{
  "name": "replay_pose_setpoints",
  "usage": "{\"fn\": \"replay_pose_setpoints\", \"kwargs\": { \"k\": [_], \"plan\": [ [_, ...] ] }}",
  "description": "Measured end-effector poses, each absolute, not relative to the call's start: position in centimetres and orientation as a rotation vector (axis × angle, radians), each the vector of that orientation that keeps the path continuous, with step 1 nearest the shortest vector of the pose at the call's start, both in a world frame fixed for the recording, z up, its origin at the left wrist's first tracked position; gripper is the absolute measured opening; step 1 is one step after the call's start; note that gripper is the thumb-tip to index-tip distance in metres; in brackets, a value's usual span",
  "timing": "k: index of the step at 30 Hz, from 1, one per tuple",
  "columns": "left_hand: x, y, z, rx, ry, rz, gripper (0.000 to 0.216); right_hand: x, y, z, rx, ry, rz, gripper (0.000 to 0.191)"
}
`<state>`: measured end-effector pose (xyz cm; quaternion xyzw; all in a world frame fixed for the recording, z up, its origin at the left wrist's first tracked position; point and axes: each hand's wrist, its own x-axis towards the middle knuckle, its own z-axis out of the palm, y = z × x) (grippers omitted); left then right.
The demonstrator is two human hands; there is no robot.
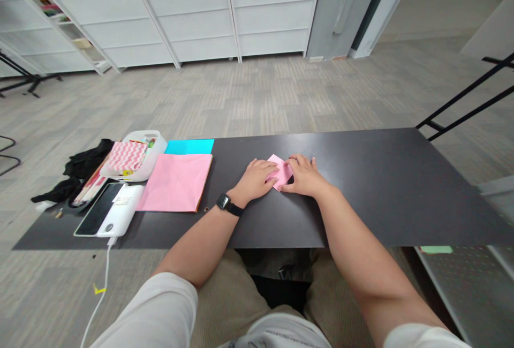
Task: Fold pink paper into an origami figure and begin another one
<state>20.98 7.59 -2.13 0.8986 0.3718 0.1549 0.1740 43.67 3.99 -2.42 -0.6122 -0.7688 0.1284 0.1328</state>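
Dark tabletop [385, 187] beneath small pink paper [282, 173], grey carpet [257, 101] beyond.

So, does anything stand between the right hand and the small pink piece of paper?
Nothing visible does: the right hand touches the right side of the small pink piece of paper; the left hand lies on its left part.

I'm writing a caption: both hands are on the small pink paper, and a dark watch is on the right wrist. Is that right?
Wrong side: the head view shows the dark watch on the left wrist. The left hand and right hand are indeed on the small pink paper.
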Motion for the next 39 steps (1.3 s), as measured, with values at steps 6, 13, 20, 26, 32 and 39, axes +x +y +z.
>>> {"fn": "replay_pose_setpoints", "kwargs": {
  "k": [6, 13, 20, 26, 32, 39],
  "plan": [
    [21.0, 7.3, -1.6, 2.526, 1.045, 0.421, 0.049, 44.4, 4.6, -1.6, -1.722, -2.122, 0.408, 0.049],
    [21.1, 6.9, -1.6, 2.519, 1.044, 0.401, 0.062, 43.6, 5.3, -2.0, -1.766, -2.032, 0.304, 0.019],
    [20.3, 7.8, -1.3, 2.454, 1.112, 0.57, 0.065, 42.8, 5.3, -2.4, -1.846, -2.097, 0.253, 0.025],
    [18.1, 9.9, -1.6, 2.386, 1.351, 0.705, 0.03, 43.4, 5.5, -2.5, -1.858, -2.085, 0.248, 0.028],
    [17.9, 10.1, -2.2, 2.436, 1.288, 0.632, 0.026, 44.0, 5.4, -2.5, -1.872, -2.048, 0.245, 0.028],
    [18.1, 10.0, -2.0, 2.444, 1.222, 0.604, 0.019, 44.3, 5.5, -2.6, -1.857, -2.022, 0.277, 0.027]
  ]
}}
